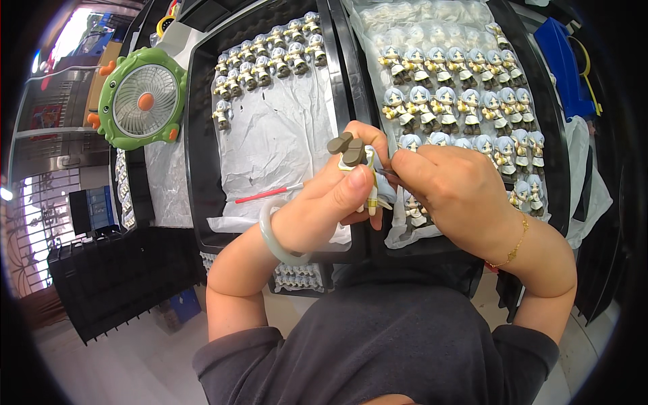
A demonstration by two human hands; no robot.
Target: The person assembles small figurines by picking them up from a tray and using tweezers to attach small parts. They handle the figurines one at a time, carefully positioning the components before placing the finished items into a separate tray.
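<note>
My left hand is closed around a small figurine, its brown boots turned up toward me and its pale hair low on the right. Against the figurine's side, my right hand pinches a thin dark tool; most of it is hidden in the fingers, so I cannot tell its kind. Both hands are above the seam between two black trays. In the right tray stand rows of similar figurines with pale blue hair. Fewer figurines stand at the far end of the left tray.
A green animal-shaped fan stands left of the trays. On the left tray's paper lies a red-and-white stick. A blue holder sits at the far right. More figurines show in a tray below the work surface.
</note>
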